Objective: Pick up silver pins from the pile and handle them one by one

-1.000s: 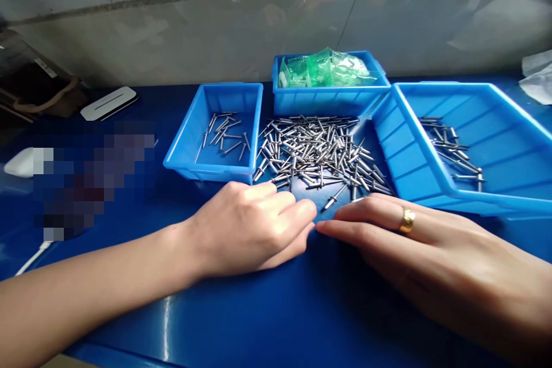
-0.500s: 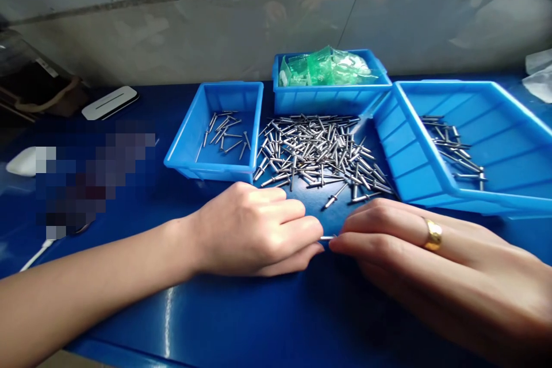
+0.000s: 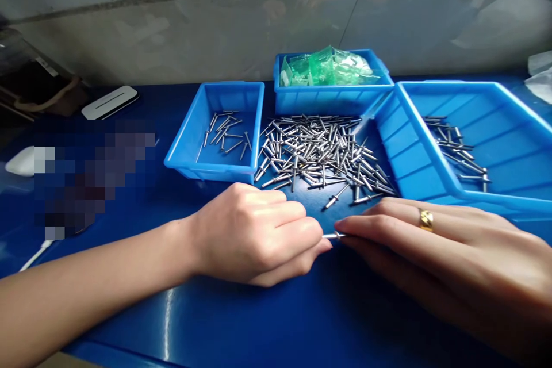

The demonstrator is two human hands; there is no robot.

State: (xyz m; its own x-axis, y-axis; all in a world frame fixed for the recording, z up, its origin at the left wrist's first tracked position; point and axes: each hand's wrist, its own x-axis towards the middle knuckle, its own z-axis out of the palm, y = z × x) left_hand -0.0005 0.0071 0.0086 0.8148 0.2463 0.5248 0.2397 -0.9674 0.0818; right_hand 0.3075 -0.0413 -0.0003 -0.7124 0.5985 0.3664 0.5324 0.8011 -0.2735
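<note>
My left hand (image 3: pixel 267 236) is closed, and one end of a silver pop rivet (image 3: pixel 332 236) sticks out between its thumb and forefinger. My right hand (image 3: pixel 422 247), with a gold ring (image 3: pixel 426 219) on one finger, pinches the rivet's other end. Only a short middle stretch of the rivet shows, with its flange near the right fingertips. Just beyond both hands, a heap of loose pop rivets (image 3: pixel 314 149) lies on the blue table (image 3: pixel 259 328).
A blue bin (image 3: pixel 211 169) at left holds several rivets. Another bin (image 3: pixel 332 100) at the back contains green plastic bags (image 3: pixel 321 66). The right bin (image 3: pixel 513 144) holds more rivets. A white device (image 3: pixel 110 102) lies at the far left, near a white cable (image 3: pixel 37 256).
The right fingers have shifted and lifted slightly, showing more of the rivet and its flange. My left hand has stayed nearly in place, its thumb a little farther right.
</note>
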